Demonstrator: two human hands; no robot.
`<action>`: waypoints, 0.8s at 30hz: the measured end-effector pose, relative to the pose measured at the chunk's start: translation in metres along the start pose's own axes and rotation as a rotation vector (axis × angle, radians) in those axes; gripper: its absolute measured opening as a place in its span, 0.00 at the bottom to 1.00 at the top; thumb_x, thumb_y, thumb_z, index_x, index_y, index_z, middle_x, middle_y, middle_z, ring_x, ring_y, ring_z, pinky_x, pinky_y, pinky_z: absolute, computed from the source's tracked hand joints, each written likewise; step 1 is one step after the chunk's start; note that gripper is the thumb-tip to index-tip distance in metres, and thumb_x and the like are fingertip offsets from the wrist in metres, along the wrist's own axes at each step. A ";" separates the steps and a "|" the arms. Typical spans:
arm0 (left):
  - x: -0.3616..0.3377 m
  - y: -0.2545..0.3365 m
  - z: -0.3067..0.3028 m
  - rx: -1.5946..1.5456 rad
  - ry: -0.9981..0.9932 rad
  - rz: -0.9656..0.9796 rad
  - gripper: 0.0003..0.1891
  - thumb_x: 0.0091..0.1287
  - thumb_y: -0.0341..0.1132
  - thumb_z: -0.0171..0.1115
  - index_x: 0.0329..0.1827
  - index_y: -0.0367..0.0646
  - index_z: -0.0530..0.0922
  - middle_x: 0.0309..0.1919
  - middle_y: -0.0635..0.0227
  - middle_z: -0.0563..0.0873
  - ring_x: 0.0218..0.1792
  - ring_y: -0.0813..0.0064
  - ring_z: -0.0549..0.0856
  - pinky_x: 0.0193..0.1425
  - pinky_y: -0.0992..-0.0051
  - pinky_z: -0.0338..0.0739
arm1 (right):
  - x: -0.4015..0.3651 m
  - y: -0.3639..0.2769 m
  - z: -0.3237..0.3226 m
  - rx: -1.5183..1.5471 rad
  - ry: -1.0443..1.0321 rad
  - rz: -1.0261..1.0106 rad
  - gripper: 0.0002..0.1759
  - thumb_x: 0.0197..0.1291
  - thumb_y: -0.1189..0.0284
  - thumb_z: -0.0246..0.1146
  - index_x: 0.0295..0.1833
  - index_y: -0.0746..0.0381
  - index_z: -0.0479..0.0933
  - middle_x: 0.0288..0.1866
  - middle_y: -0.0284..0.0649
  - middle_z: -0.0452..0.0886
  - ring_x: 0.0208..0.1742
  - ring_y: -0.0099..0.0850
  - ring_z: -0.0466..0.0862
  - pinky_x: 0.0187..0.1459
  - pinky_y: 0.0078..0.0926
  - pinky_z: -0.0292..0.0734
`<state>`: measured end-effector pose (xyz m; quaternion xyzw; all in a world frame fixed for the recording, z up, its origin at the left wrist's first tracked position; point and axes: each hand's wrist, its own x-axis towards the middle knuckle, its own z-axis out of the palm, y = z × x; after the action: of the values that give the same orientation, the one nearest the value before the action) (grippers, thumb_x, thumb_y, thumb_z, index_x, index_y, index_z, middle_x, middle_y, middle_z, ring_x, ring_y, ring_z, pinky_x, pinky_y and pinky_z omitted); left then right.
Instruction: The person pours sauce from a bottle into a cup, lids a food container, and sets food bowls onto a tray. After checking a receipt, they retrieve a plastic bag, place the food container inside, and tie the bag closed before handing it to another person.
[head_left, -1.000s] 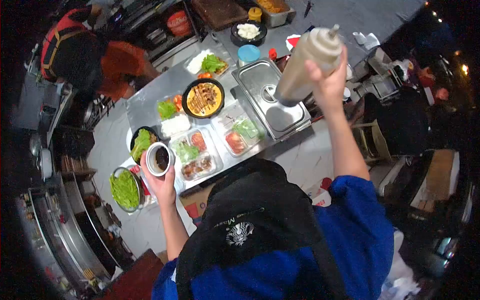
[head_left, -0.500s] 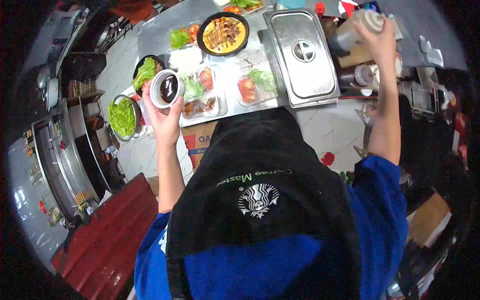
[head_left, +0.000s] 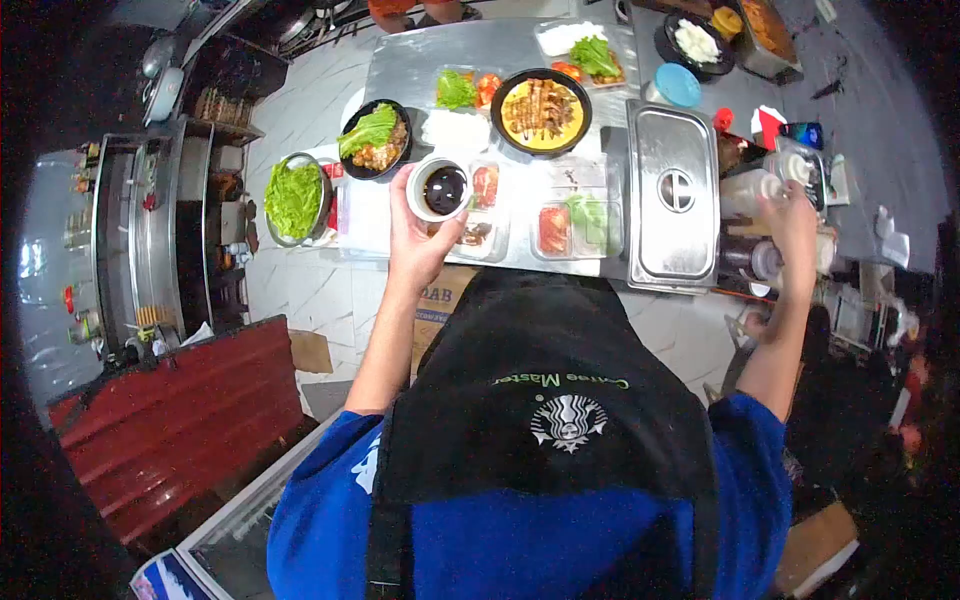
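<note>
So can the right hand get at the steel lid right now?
Probably yes: the steel lid sits close by, nothing on top, though the right hand is at a pale bottle and may need to leave it first.

White round cup near 11 o'clock from middle, held, open top facing up. Dark shiny liquid inside, below rim. Cloudy squeeze bottle at 2 o'clock, pale top toward 3 o'clock. Can't tell if bottle stands or lies.

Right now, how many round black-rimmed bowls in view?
3: yellow-food bowl on the silver metal table; green-lettuce bowl beyond the left hand; white-chunk bowl at upper right. More may be hidden.
</note>
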<state>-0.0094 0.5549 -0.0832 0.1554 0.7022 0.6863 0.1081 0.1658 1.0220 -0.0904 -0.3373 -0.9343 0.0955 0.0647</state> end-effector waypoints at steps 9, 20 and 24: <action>-0.004 -0.035 0.007 0.001 -0.130 0.054 0.39 0.55 0.25 0.68 0.68 0.36 0.55 0.58 0.59 0.71 0.62 0.69 0.72 0.66 0.69 0.67 | -0.061 -0.184 -0.008 0.847 -0.330 -0.165 0.15 0.66 0.69 0.57 0.55 0.61 0.77 0.37 0.41 0.83 0.36 0.25 0.79 0.39 0.26 0.75; -0.004 -0.081 0.023 0.327 -0.324 0.128 0.38 0.52 0.32 0.73 0.64 0.37 0.61 0.55 0.56 0.73 0.60 0.64 0.73 0.66 0.66 0.65 | -0.122 -0.260 0.100 1.062 -0.487 -0.104 0.18 0.67 0.73 0.53 0.61 0.67 0.71 0.27 0.42 0.81 0.21 0.25 0.79 0.25 0.24 0.74; 0.007 -0.079 0.027 0.291 -0.312 0.132 0.37 0.50 0.36 0.74 0.62 0.36 0.64 0.54 0.54 0.73 0.59 0.57 0.73 0.64 0.62 0.65 | -0.108 -0.269 0.085 0.961 -0.591 0.048 0.16 0.64 0.75 0.55 0.57 0.66 0.73 0.29 0.47 0.84 0.27 0.32 0.85 0.33 0.31 0.78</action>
<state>-0.0114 0.5817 -0.1630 0.3192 0.7569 0.5512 0.1465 0.0667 0.7382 -0.1195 -0.2499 -0.7563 0.6021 -0.0558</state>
